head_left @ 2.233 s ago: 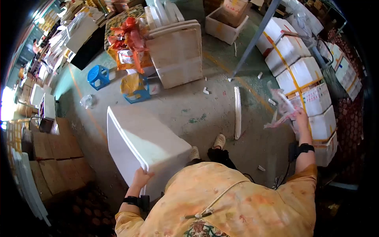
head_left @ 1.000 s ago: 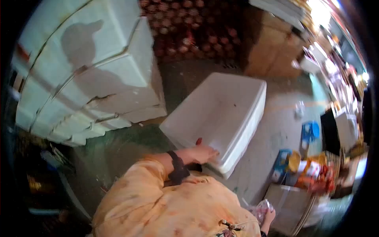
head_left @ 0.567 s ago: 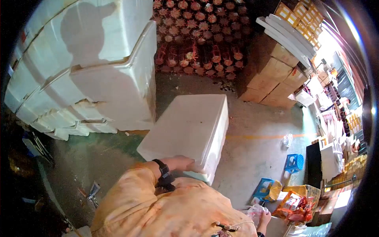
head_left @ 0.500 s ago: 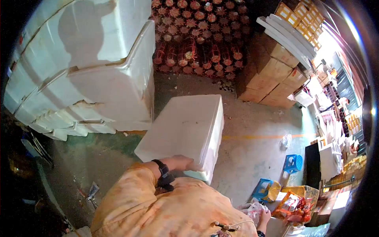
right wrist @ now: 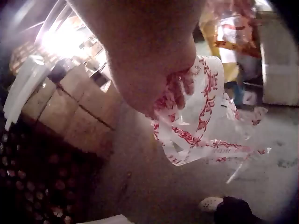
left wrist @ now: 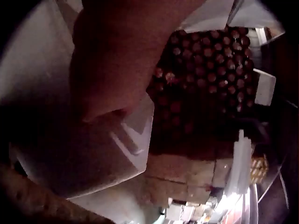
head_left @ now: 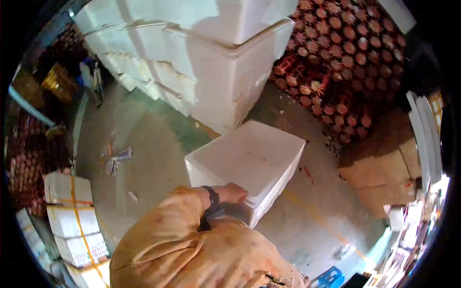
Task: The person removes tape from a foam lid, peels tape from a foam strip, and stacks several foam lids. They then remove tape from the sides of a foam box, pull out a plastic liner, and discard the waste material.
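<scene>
In the head view my left hand (head_left: 234, 193) grips the near corner of a white foam box (head_left: 273, 163), which stands out in front of the body. The left wrist view shows that hand (left wrist: 117, 65) close up, bent over the edge of the foam box (left wrist: 93, 163), its fingertips partly hidden. My right hand (right wrist: 149, 84) appears in the right wrist view, fingers curled round a crumpled bunch of clear packing tape (right wrist: 201, 126) with red print. Loose loops and ends of the tape hang out below the fingers.
A tall stack of white foam boxes (head_left: 211, 67) rises just beyond the held box. Red-netted bundles (head_left: 345, 57) are piled behind, with cardboard cartons (head_left: 384, 177) at right. Strapped white boxes (head_left: 77, 225) stand at left. A blue stool (head_left: 331, 277) sits at lower right.
The body has turned left, from the stools toward the foam-box stack, swinging the held foam box round with it. The right hand with the tape has dropped out of the head view.
</scene>
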The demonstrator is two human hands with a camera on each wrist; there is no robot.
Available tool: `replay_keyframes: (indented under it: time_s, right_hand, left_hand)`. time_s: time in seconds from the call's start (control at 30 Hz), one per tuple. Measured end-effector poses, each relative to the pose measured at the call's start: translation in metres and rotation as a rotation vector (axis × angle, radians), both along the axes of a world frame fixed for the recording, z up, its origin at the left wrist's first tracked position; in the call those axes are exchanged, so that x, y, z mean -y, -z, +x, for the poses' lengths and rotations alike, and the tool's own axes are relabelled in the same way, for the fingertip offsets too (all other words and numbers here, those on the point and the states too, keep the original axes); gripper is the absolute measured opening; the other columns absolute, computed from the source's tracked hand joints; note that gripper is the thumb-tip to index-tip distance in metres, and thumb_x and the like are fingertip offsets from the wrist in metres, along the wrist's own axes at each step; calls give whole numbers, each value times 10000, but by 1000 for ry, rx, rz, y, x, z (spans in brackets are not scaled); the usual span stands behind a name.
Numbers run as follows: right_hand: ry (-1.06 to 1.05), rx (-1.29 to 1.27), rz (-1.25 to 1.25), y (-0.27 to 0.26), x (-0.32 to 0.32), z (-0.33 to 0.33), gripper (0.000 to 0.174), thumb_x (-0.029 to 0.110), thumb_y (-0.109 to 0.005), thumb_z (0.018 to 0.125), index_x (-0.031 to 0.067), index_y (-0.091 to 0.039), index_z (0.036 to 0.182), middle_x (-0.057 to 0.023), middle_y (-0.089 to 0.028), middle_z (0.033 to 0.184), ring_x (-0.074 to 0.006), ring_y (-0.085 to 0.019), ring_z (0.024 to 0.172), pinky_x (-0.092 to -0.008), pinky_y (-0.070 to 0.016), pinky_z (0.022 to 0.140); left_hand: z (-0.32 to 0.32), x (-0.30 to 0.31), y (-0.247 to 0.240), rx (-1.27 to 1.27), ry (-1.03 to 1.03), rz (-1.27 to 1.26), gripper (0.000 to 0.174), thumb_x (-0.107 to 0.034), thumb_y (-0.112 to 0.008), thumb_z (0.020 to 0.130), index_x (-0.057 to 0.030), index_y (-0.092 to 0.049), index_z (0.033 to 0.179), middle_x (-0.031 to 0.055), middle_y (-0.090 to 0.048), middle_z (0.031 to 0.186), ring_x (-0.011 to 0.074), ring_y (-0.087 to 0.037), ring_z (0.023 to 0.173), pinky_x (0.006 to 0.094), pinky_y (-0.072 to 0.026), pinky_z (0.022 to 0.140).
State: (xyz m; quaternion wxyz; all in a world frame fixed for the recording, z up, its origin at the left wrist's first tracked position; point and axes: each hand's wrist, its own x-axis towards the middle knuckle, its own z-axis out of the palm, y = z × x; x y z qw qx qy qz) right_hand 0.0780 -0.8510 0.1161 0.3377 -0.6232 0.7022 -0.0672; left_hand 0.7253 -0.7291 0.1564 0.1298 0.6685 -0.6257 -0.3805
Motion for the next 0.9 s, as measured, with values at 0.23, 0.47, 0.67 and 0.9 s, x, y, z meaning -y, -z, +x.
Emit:
replay_keyframes:
  time_s: [0.23, 0.47, 0.67, 0.9]
  right_hand:
    - [29, 701, 44, 56, 209, -5, 111, 146, -538, 746, 70, -499, 675, -73, -540, 672, -175, -523, 631, -306, -448, 562]
    - [-213, 636, -64, 41, 240, 100, 77, 31, -542, 726, 44, -495, 666, -45, -521, 634, -140, -513, 591, -266, -434, 494]
    - [-473, 263, -78, 17, 195, 127, 50, 80, -548, 696, 32, -536, 701, -99, -585, 683, -163, -546, 659, -295, -455, 553]
    - [-863, -220, -505, 17, 175, 50, 156, 177, -516, 803, 27, -548, 771, -137, -568, 735, -269, -551, 711, -361, -439, 649]
  left_hand:
    - [-43, -19, 1, 97, -133, 36, 153, -165, -610, 671, -113, -553, 803, 91, -612, 811, 303, -592, 789, 414, -462, 660]
    - [-65, -75, -2, 93, -195, 83, 180, -135, -620, 666, -103, -539, 824, 66, -612, 824, 289, -594, 805, 411, -465, 659]
    - [-84, -118, 4, -39, -294, -9, 256, -156, -614, 678, -89, -553, 918, 96, -601, 887, 290, -579, 833, 397, -452, 696]
    - [-85, -83, -10, -214, -151, 61, 285, -206, -620, 674, -78, -539, 915, 131, -585, 863, 320, -561, 810, 397, -441, 683]
